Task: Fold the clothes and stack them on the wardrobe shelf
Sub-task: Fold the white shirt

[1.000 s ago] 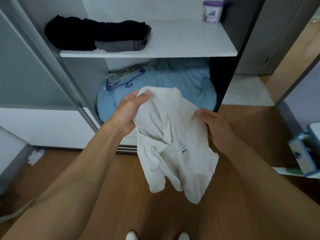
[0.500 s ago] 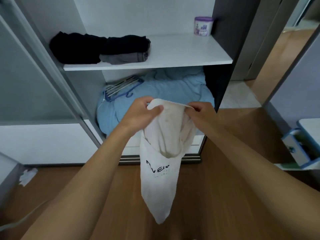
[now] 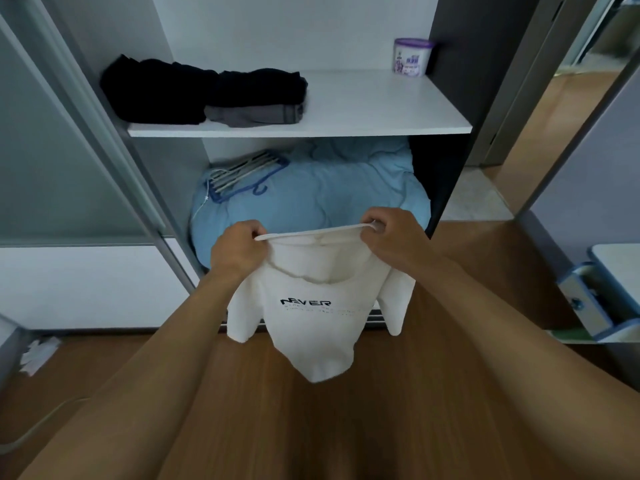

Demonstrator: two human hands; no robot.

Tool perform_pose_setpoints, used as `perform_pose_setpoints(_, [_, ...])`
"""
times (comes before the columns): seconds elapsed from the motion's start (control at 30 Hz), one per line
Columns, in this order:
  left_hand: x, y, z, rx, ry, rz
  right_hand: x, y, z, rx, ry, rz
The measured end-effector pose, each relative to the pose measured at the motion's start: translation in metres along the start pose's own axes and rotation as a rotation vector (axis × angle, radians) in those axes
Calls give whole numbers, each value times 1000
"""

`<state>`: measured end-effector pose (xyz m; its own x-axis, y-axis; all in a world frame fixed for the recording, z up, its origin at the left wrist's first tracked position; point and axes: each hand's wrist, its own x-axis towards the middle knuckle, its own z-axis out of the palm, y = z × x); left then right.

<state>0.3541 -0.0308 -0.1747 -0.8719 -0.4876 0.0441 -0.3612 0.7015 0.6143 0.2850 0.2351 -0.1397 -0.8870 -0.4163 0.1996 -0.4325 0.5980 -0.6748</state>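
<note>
A white T-shirt [image 3: 311,327] with black "NEVER" lettering hangs in front of me, stretched flat along its top edge. My left hand [image 3: 239,252] pinches one end of that edge and my right hand [image 3: 391,233] pinches the other. Both sleeves dangle at the sides. Above and behind it is the white wardrobe shelf [image 3: 367,102]. On the shelf's left part lie folded black clothes [image 3: 166,90] and a folded grey garment [image 3: 252,114] under a black one.
A purple-lidded tub [image 3: 412,57] stands at the shelf's back right. Below the shelf a light blue duvet [image 3: 329,192] carries a bundle of hangers [image 3: 242,174]. A sliding door frame [image 3: 104,133] stands left, an open blue drawer [image 3: 581,303] right, wooden floor beneath.
The bunched shirt has been opened out: my hands moved apart along its top edge, so it now hangs flat with the lettering facing me.
</note>
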Motion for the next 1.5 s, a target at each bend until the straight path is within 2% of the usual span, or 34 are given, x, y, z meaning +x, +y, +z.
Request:
perform_pose_setpoints(0.07, [-2, -4, 2, 83, 16, 16, 0, 5, 5, -73, 19, 14])
perform_pose_setpoints(0.13, [-3, -4, 4, 59, -17, 84, 1, 7, 8, -105, 67, 5])
perform_pose_setpoints(0.23, [-3, 2, 5, -68, -229, 227, 4, 3, 8, 59, 108, 19])
perform_pose_setpoints(0.27, [-4, 6, 5, -71, -253, 240, 5, 0, 7, 142, 115, 32])
perform_pose_setpoints(0.37, [0, 14, 2, -176, -74, 124, 9, -1, 1, 269, 62, 33])
perform_pose_setpoints(0.43, [7, 18, -2, -253, 59, 30, 9, 2, -3, 198, -102, -2])
perform_pose_setpoints(0.5, [13, 18, -5, -265, 110, -18, 7, 6, -6, 114, -279, -33])
perform_pose_setpoints(0.57, [14, 16, -7, -263, 132, -63, 6, 10, -7, 77, -332, -25])
perform_pose_setpoints(0.63, [11, 15, -7, -307, 135, -95, 5, 15, -6, 45, -250, -10])
perform_pose_setpoints(0.77, [5, 18, -8, -316, 86, -68, 3, 24, -7, -15, 33, 97])
perform_pose_setpoints(0.87, [5, 15, -10, -215, 26, 27, -5, 31, -10, 90, 70, 228])
perform_pose_setpoints(1.0, [0, 2, -16, -169, -273, 157, -13, 41, -11, 438, 146, 539])
perform_pose_setpoints(1.07, [-8, -1, -20, -133, -432, 189, -15, 46, -11, 540, 160, 636])
perform_pose_setpoints(1.17, [-16, -8, -20, -124, -579, 181, -24, 52, -10, 530, 123, 558])
perform_pose_setpoints(1.27, [-19, -22, -22, -133, -611, 160, -34, 56, -15, 344, -39, 323])
perform_pose_setpoints(1.33, [-20, -31, -25, -153, -581, 137, -39, 56, -23, 230, -212, 166])
perform_pose_setpoints(1.4, [-22, -38, -27, -219, -511, 101, -44, 56, -32, 167, -365, 109])
perform_pose_setpoints(1.5, [-25, -41, -23, -315, -367, 74, -47, 58, -34, 63, -435, 62])
